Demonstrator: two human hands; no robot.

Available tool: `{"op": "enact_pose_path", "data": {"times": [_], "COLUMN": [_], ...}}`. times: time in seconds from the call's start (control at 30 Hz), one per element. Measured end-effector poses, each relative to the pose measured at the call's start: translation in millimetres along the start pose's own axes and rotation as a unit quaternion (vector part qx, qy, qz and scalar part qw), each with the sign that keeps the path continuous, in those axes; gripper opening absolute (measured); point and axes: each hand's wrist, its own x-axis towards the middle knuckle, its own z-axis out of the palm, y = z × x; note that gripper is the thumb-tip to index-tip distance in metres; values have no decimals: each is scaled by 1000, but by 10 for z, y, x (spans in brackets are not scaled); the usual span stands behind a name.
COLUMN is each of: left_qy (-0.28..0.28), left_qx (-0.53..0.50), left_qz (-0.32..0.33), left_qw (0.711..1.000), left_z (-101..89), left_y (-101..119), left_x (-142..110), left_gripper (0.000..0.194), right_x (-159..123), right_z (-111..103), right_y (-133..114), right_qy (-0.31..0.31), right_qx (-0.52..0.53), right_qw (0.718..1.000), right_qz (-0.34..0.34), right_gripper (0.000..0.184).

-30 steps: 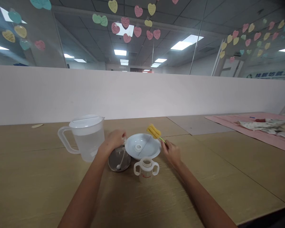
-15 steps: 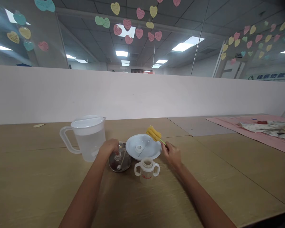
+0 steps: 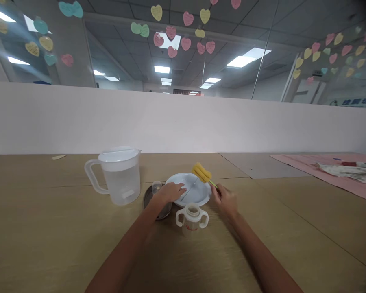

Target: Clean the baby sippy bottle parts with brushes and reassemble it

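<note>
My right hand [image 3: 226, 200] is closed around the thin green handle of a bottle brush [image 3: 202, 172] with a yellow sponge head. The sponge is raised over the right rim of a white bowl [image 3: 203, 196]. My left hand [image 3: 171, 192] reaches over the bowl's left side with fingers apart and nothing visible in them; its fingertips hide part of the bowl's inside. Under my left wrist, partly covered, lies a round metal dish [image 3: 147, 197] with a small clear dome-shaped piece [image 3: 156, 187] in it. A two-handled baby bottle [image 3: 192, 221] without a lid stands upright in front of the bowl.
A clear pitcher [image 3: 122, 179] with a white lid, holding water, stands left of the dish. A pink cloth [image 3: 295, 162] with fabric pieces [image 3: 347, 173] lies at the far right. A white wall [image 3: 183, 122] borders the table's [image 3: 262, 228] back.
My left hand has left the clear piece in the metal dish and moved right, over the bowl. My right hand keeps the brush in nearly the same spot. The view has shifted slightly.
</note>
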Motion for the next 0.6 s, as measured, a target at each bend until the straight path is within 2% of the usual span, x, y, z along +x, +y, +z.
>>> {"op": "enact_pose_path", "data": {"times": [0.17, 0.3, 0.37, 0.43, 0.5, 0.6], "left_qy": [19, 55, 95, 161, 229, 278], "left_qx": [17, 0, -35, -120, -220, -290], "left_qz": [-26, -20, -11, 5, 23, 50], "left_qw": [999, 998, 995, 980, 948, 914], "left_z": [-45, -234, -359, -467, -526, -505], "left_y": [-23, 59, 115, 177, 241, 322], "left_x": [-8, -37, -51, -63, -69, -62], "left_gripper": [31, 37, 39, 38, 39, 40], "right_x": [1, 13, 14, 12, 9, 7], "right_z": [4, 5, 12, 19, 21, 13], "right_y": [16, 1, -8, -20, -36, -59], "right_qy": [-17, -23, -29, -39, -45, -39], "right_qx": [0, -5, -14, -21, -23, -1], "right_qw": [1000, 1000, 999, 998, 998, 999], "right_qz": [7, 17, 27, 37, 39, 16], "right_gripper": [48, 49, 50, 50, 50, 47]}}
